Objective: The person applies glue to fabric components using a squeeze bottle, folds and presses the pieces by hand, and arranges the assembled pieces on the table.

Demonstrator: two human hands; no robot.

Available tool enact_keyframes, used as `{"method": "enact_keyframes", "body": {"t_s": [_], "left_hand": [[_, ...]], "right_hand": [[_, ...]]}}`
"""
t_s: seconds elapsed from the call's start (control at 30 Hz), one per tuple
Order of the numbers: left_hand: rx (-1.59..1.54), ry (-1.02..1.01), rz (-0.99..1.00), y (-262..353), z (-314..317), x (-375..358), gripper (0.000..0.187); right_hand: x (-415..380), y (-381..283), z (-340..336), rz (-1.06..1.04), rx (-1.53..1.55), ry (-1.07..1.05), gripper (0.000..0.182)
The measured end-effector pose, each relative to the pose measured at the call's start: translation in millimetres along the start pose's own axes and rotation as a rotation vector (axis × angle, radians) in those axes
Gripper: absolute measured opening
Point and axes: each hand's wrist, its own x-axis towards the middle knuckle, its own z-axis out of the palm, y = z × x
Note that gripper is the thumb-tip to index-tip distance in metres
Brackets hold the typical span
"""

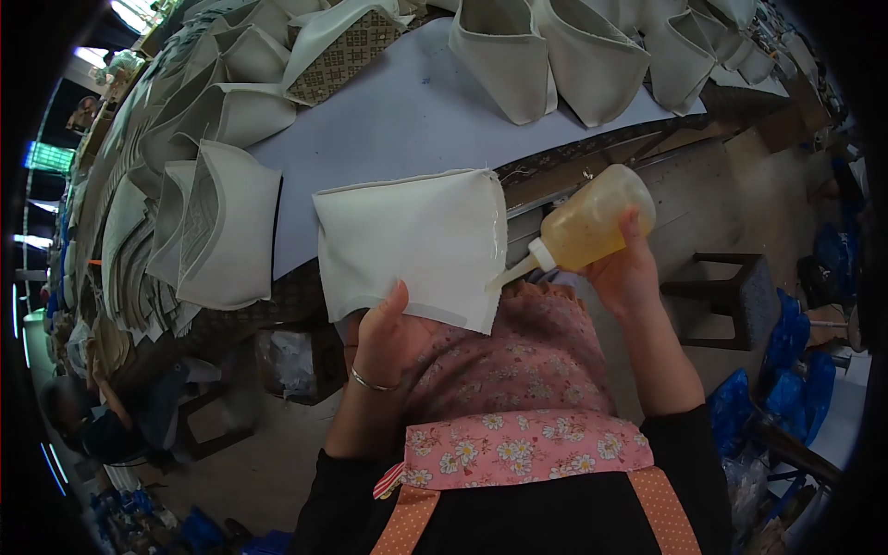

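- Closest to me, my left hand (pixel 388 338) pinches the white fabric piece (pixel 412 245) by its lower edge, above the bench (pixel 388 120) edge.
- My right hand (pixel 629 273) clasps the glue bottle (pixel 587 227); its nozzle points left, touching the piece's right edge.

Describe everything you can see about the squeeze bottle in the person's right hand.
The squeeze bottle is soft, translucent plastic, holding yellowish amber liquid. It has a rounded body, a white collar and a long tapered white nozzle. It lies tilted, nozzle pointing down and left, its tip at the right edge of the white fabric piece. The right hand grips its body from below; the left hand holds the fabric.
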Motion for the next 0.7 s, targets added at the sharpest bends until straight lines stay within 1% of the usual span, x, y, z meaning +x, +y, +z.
{"method": "enact_keyframes", "body": {"t_s": [0.03, 0.1, 0.23, 0.3, 0.33, 0.4, 0.43, 0.5, 0.53, 0.6, 0.63, 0.7], "left_hand": [[-0.001, 0.0, 0.0, 0, -1, 0, 0.066], [0.114, -0.005, 0.014, -1, -4, 0, 0.062], [0.103, -0.03, 0.015, 2, 0, 0, 0.061], [0.025, -0.085, 0.029, 3, 2, 0, 0.06], [0.026, -0.087, 0.032, 5, 4, 0, 0.06], [0.015, -0.122, 0.019, 8, 8, 0, 0.06], [0.016, -0.125, 0.021, 9, 9, 0, 0.06], [0.027, -0.003, -0.011, 9, 11, -2, 0.068], [0.027, -0.004, -0.01, 9, 9, -3, 0.068], [0.058, 0.013, 0.008, 9, 6, -3, 0.067], [0.06, 0.012, 0.014, 10, 6, -3, 0.067], [0.077, -0.09, 0.029, 16, 7, -2, 0.07]], "right_hand": [[-6, 4, 4, 0.0, -0.001, 0.0, 0.058], [-19, 12, 11, 0.001, -0.061, -0.082, 0.059], [-31, 18, 7, -0.018, -0.159, -0.148, 0.059], [-25, 8, 5, 0.079, 0.091, -0.085, 0.06], [-20, 3, 8, 0.077, 0.09, -0.088, 0.06], [-8, -8, 13, -0.037, 0.122, -0.022, 0.06], [-4, -11, 15, -0.04, 0.121, -0.024, 0.06], [1, -13, 19, -0.115, 0.078, 0.126, 0.062], [0, -11, 17, -0.116, 0.077, 0.125, 0.062], [-4, -5, 10, -0.003, 0.099, 0.034, 0.063], [-8, -1, 7, -0.004, 0.097, 0.028, 0.063], [-19, 5, 3, 0.229, 0.248, -0.079, 0.063]]}}
